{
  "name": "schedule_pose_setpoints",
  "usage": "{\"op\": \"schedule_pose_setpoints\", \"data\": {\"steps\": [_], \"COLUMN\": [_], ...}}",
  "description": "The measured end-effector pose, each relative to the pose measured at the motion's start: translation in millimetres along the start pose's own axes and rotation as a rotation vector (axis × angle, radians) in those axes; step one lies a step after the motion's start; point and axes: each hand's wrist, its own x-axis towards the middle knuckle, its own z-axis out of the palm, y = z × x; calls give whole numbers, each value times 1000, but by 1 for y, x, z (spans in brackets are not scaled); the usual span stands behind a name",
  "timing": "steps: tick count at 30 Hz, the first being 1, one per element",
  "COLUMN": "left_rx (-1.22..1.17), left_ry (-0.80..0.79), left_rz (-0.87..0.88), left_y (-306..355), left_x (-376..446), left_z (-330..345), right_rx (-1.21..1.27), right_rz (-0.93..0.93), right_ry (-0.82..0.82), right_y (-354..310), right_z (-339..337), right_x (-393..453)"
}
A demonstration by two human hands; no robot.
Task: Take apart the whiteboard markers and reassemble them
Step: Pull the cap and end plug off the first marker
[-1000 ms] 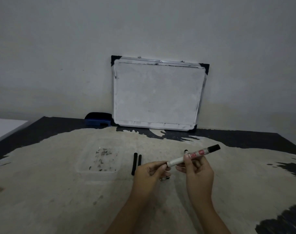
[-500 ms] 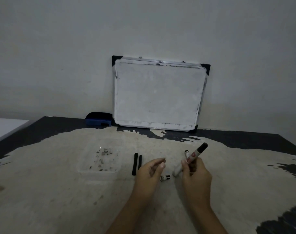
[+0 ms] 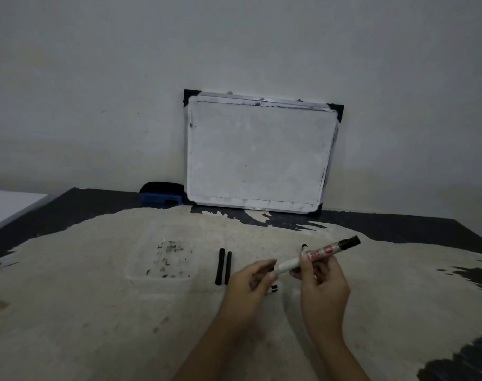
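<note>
A white whiteboard marker (image 3: pixel 318 254) with a red label and a black cap points up and to the right. My right hand (image 3: pixel 321 281) grips its middle. My left hand (image 3: pixel 252 281) pinches the marker's near, white end with thumb and fingertips. Two black ink sticks (image 3: pixel 223 266) lie side by side on the table left of my hands. A small black-and-white end piece (image 3: pixel 273 289) lies on the table under my left fingers. Another small black-tipped part (image 3: pixel 304 246) shows just behind the marker.
A clear shallow plastic tray (image 3: pixel 163 264) with dark specks sits left of the sticks. A whiteboard (image 3: pixel 259 155) leans on the wall at the back, with a blue eraser (image 3: pixel 161 195) beside it. The table (image 3: pixel 97 312) has worn, pale paint.
My right hand raised the marker from a steep tilt to a flatter angle. My left hand, open half a second ago, came back and closed on the marker's near end.
</note>
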Motion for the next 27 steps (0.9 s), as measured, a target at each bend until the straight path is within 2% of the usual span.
{"op": "schedule_pose_setpoints", "data": {"steps": [14, 19, 22, 24, 27], "left_rx": [2, -14, 2, -10, -20], "left_ry": [130, 93, 128, 179, 245], "left_rz": [50, 45, 72, 62, 41], "left_y": [2, 5, 7, 7, 7], "left_x": [0, -1, -1, -1, 0], "left_z": [-3, -1, -4, -5, -6], "right_rx": [210, 327, 369, 290, -159], "right_rz": [229, 330, 387, 380, 192], "right_ry": [50, -43, -113, -97, 12], "right_y": [1, -6, -10, -7, -4], "right_z": [-8, -4, 0, 2, -2], "right_x": [9, 4, 0, 0, 4]}}
